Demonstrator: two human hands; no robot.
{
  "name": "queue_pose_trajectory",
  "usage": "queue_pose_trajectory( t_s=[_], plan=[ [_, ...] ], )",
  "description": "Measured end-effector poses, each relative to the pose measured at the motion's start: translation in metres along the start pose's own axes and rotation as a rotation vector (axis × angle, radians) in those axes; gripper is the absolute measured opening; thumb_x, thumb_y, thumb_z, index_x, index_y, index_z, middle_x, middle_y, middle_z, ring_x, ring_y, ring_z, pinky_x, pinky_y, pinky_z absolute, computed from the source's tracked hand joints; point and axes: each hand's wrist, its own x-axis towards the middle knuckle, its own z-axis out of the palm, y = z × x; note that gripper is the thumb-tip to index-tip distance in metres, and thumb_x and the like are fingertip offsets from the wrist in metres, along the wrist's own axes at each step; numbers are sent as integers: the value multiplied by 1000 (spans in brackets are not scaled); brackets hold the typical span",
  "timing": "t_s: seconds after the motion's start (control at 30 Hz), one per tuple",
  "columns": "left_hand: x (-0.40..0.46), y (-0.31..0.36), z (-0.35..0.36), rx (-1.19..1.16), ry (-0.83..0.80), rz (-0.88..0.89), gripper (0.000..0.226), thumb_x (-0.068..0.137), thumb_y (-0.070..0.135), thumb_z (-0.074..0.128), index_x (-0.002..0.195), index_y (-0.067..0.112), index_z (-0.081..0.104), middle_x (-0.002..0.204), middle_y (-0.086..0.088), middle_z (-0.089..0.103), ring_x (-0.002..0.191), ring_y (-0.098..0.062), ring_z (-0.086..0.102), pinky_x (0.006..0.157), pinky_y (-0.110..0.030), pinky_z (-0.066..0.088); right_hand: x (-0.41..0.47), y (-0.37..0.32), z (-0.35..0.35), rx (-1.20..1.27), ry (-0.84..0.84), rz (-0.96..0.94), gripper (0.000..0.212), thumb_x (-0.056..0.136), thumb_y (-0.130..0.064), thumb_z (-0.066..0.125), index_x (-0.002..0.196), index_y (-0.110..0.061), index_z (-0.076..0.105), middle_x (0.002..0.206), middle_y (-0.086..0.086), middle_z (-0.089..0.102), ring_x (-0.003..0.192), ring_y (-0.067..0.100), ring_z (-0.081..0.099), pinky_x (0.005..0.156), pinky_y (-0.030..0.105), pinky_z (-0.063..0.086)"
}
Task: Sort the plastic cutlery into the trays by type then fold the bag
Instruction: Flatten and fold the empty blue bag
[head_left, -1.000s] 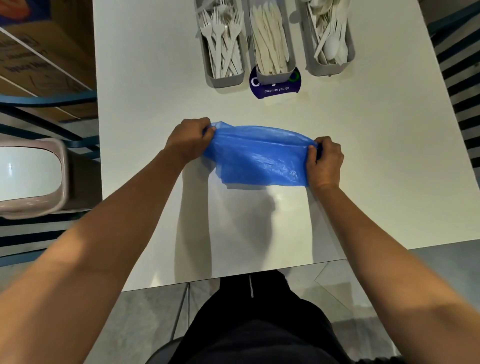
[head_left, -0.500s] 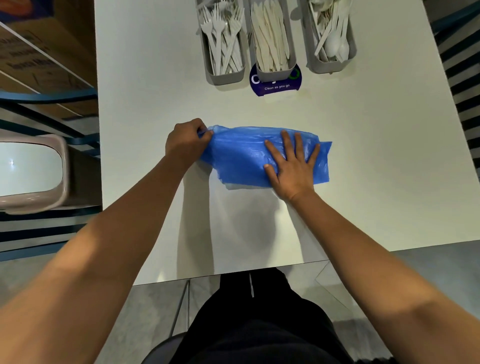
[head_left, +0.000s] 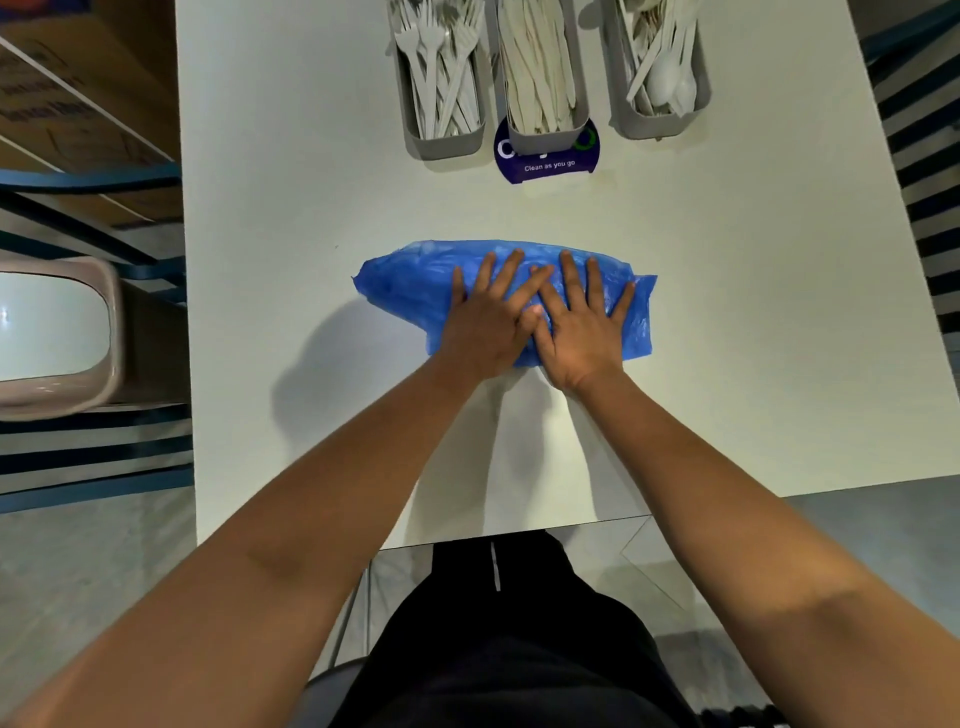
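Blue bag (head_left: 405, 283) flat on tabletop (head_left: 753, 322); left hand (head_left: 488, 322), right hand (head_left: 582, 327) press it, fingers straight, spread. Three trays (head_left: 441, 143) far.

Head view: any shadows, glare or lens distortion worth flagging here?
Head view: the arms cast soft shadows on the white table, left of and below the crumpled blue plastic bag; no strong glare on it; wide-angle bending splays the table edges and three grey cutlery trays; hands and bag sharp.

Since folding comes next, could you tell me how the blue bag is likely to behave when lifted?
The blue bag looks thin and crinkled, so probably floppy and very light. Both flat hands, left hand and right hand, press it down, suggesting it may puff back up.
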Motion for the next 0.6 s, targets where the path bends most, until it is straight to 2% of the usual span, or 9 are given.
queue_pose_trajectory(
  t_s=[0.07,0.17,0.27,0.33,0.4,0.47,0.53,0.6],
  plan=[
    [-2,-10,8,-11,16,-28,60,92,52,11,148,32,20,157,-3,19,144,-31,17,112,-58,9,-1,3,1,7,-14,9,63,90,-54,-1,149,-35,6,159,-3,-4,146,26,-10,110,59,-15],
    [-6,-27,13,-39,118,-125,58,92,53,19,144,31,33,152,-5,32,140,-35,26,109,-62,13,-2,10,0,88,-1,127,54,98,-46,18,149,-34,5,159,-4,-4,146,27,-10,110,60,-12],
    [-9,-47,10,-97,128,-256,63,89,57,15,146,34,26,157,0,21,144,-31,14,113,-56,6,-6,24,-1,127,24,261,54,98,-43,18,149,-32,3,159,-4,-4,146,28,-9,109,62,-8],
    [-15,-57,5,-82,150,-284,67,88,59,14,147,30,26,156,-3,22,144,-33,17,113,-51,13,-8,36,-2,134,28,302,54,99,-42,16,149,-31,1,159,-4,-4,146,27,-9,110,63,-7],
    [-21,-69,4,-65,163,-294,64,91,56,21,145,23,34,152,-10,32,139,-39,28,110,-50,26,-10,45,-4,146,29,318,53,99,-39,15,150,-29,1,159,-4,-3,146,23,-7,111,62,-5],
    [-23,-76,4,-56,157,-329,58,93,50,30,140,17,44,144,-17,43,130,-43,41,104,-50,37,-12,50,-7,163,43,315,52,100,-37,17,150,-28,6,159,-3,2,147,20,-1,113,59,0],
    [-26,-79,1,-85,144,-367,53,94,44,36,132,11,53,134,-22,52,119,-45,52,95,-52,47,-13,53,-13,174,75,307,50,100,-36,23,149,-27,17,158,0,11,145,23,9,112,54,11],
    [-26,-79,-7,-153,211,-378,50,94,38,42,132,8,53,138,-22,47,124,-43,47,97,-51,46,-13,52,-19,203,114,305,48,99,-34,32,145,-23,29,155,4,22,139,28,22,106,46,22]
  ],
)
